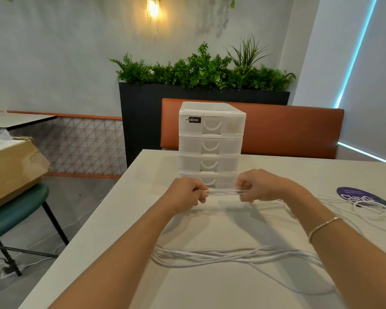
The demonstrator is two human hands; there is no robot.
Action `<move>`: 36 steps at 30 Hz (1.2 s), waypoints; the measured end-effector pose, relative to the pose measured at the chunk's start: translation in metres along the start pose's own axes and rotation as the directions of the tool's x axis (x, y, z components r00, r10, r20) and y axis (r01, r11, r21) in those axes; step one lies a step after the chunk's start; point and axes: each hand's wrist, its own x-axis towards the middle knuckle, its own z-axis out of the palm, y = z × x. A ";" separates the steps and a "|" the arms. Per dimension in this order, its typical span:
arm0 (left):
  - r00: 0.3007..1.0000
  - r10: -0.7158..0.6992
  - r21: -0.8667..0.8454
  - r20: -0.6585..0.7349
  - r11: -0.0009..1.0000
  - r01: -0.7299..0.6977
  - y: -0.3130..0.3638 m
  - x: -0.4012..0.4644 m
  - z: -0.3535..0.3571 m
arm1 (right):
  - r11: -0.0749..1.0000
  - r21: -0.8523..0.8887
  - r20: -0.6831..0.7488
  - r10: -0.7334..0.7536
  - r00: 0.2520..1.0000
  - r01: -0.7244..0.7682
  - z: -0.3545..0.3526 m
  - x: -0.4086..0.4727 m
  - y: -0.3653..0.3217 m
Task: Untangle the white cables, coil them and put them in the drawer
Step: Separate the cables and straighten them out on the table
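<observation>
Currently your left hand (185, 191) and right hand (257, 186) each grip the thin white cables (223, 192), pulled taut at frame centre; strands (210, 256) lie uncoiled below, and the white plastic drawer tower (211, 139) is closed.

Both forearms are bare and sleeveless, the right wrist wearing a thin silver bracelet (325, 226), fingers without rings.

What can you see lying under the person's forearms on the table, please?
A bundle of white cables lies across the table beneath both forearms; where its ends run under the arms is covered.
</observation>
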 end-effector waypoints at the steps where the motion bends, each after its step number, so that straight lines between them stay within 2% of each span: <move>1: 1.000 0.002 -0.021 -0.005 1.000 -0.003 -0.001 0.000 -0.002 | 1.000 -0.012 0.005 0.024 1.000 -0.023 -0.008 -0.004 0.007; 3: 1.000 0.001 -0.066 0.003 0.998 -0.001 0.000 0.000 -0.004 | 0.996 -0.058 0.024 0.068 0.997 -0.066 -0.024 -0.012 0.024; 5: 1.000 -0.018 -0.094 0.008 0.995 0.018 -0.001 -0.001 -0.007 | 0.978 -0.175 0.034 0.119 0.992 -0.111 -0.039 -0.020 0.042; 8: 0.997 -0.079 -0.114 -0.020 0.991 0.076 -0.010 -0.002 -0.015 | 0.859 -0.444 -0.056 0.257 0.965 -0.255 -0.058 -0.036 0.080; 9: 0.995 -0.095 -0.139 -0.025 0.986 0.090 -0.014 -0.002 -0.018 | 0.794 -0.502 -0.114 0.332 0.936 -0.343 -0.061 -0.044 0.093; 11: 0.995 -0.102 -0.200 -0.021 0.975 0.096 -0.018 -0.003 -0.021 | 0.710 -0.486 -0.191 0.483 0.855 -0.510 -0.065 -0.058 0.109; 13: 0.995 -0.096 -0.243 -0.010 0.966 0.090 -0.016 -0.002 -0.021 | 0.638 -0.483 -0.209 0.580 0.787 -0.599 -0.061 -0.060 0.107; 14: 0.996 -0.090 -0.255 -0.005 0.963 0.086 -0.015 -0.002 -0.020 | 0.616 -0.501 -0.221 0.587 0.778 -0.608 -0.058 -0.058 0.101; 16: 0.996 -0.087 -0.251 0.001 0.964 0.084 -0.012 -0.001 -0.017 | 0.605 -0.542 -0.264 0.537 0.801 -0.584 -0.052 -0.050 0.077; 18: 0.996 -0.094 -0.239 0.007 0.967 0.093 -0.011 -0.002 -0.015 | 0.675 -0.509 -0.291 0.449 0.845 -0.534 -0.049 -0.042 0.047; 21: 0.995 -0.095 -0.224 0.014 0.970 0.095 -0.012 -0.002 -0.014 | 0.858 -0.417 -0.282 0.193 0.940 -0.301 -0.037 -0.028 0.009; 24: 0.996 -0.085 -0.183 0.004 0.980 0.084 -0.012 0.000 -0.013 | 0.959 -0.278 -0.251 -0.026 0.968 -0.046 -0.013 -0.017 -0.028; 26: 0.997 -0.081 -0.161 -0.006 0.984 0.079 -0.011 0.001 -0.013 | 0.987 -0.162 -0.177 -0.043 0.983 0.014 0.002 -0.009 -0.041; 29: 0.997 -0.076 -0.136 -0.024 0.988 0.072 -0.011 0.000 -0.012 | 0.999 -0.039 -0.054 -0.028 0.998 0.026 0.016 0.002 -0.040; 32: 0.995 -0.073 -0.103 -0.075 0.993 0.065 -0.012 0.001 -0.011 | 0.978 0.210 0.007 -0.018 1.000 0.017 0.025 0.001 -0.035; 36: 0.988 -0.058 -0.138 -0.141 0.990 0.039 -0.009 0.003 -0.006 | 0.956 0.292 0.112 -0.054 0.992 0.019 0.026 -0.002 -0.033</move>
